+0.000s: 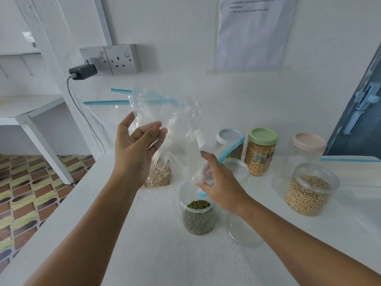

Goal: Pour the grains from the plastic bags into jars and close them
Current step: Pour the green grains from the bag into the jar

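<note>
In the head view, an emptied clear plastic bag (175, 129) with a blue zip strip is held up in the middle of the frame, mouth down, above an open jar of green beans (198, 211) standing on the white bench (144, 244). The upper end of the bag is pinched by the left hand (136, 145), its fingers (152, 131) curled onto the film. The lower end, near the zip, is gripped by the right hand (218, 182) just over the jar mouth, fingers closed around the gathered plastic.

The bag is judged light, limp and slippery; it is best held at the stiffer zip edge and at a corner, as here. The jar looks rigid and stable, about half filled, still without a lid.

Lower centre, a clear lid (243, 230) lies on the bench beside the jar, partly under the right forearm. A bag of pale grains (157, 176) rests behind the left wrist. At the right stand an open jar of soybeans (309, 190), a green-lidded jar of corn (260, 153) and a pink-lidded jar (308, 145). The right forearm crosses the lid, so reaching for it is judged awkward until the bag is put down.
</note>
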`<move>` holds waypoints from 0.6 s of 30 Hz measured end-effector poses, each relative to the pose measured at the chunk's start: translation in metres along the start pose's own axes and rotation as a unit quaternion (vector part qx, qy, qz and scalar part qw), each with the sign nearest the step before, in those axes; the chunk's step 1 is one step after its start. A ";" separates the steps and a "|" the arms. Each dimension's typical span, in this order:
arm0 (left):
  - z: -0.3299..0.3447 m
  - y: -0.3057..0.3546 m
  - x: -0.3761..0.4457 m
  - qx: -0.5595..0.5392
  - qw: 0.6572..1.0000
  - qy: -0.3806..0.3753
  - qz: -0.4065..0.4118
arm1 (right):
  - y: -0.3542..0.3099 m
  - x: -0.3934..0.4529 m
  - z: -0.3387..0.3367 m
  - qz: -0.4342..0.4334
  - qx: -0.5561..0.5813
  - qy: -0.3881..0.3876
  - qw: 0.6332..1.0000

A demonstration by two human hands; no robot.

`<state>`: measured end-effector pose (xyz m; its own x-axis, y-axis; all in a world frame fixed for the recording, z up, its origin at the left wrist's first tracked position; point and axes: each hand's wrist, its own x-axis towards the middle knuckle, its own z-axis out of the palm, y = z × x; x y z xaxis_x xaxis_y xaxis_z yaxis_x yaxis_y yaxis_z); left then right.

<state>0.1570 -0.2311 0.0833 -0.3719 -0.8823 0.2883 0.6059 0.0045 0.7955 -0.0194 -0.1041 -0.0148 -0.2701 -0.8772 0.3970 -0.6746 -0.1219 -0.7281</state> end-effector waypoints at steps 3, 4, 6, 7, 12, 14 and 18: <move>0.000 0.003 0.002 -0.003 1.000 0.004 0.004 | 0.001 -0.003 -0.003 0.028 0.055 -0.032 0.998; 0.000 0.004 0.003 -0.001 1.000 0.005 0.006 | 0.000 -0.003 -0.005 0.030 0.069 -0.011 0.997; 0.000 0.004 0.003 0.005 1.000 0.005 0.008 | -0.003 -0.002 -0.008 0.021 0.067 0.039 0.997; 0.000 0.004 0.003 0.006 1.000 0.004 0.007 | -0.004 -0.002 -0.009 0.015 0.062 0.052 0.997; 0.001 0.003 0.006 -0.002 1.000 0.011 0.005 | -0.004 -0.003 -0.009 0.007 0.045 -0.008 0.999; 0.000 0.005 0.008 0.001 1.000 0.014 0.007 | -0.003 -0.004 -0.008 0.000 0.034 -0.029 0.999; -0.002 0.007 0.010 0.003 1.000 0.030 0.008 | 0.001 -0.006 -0.006 0.000 0.026 -0.023 0.999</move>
<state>0.1592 -0.2406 0.0904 -0.3190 -0.9088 0.2691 0.6080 0.0216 0.7936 -0.0227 -0.0961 -0.0139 -0.2371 -0.8974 0.3722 -0.6377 -0.1453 -0.7565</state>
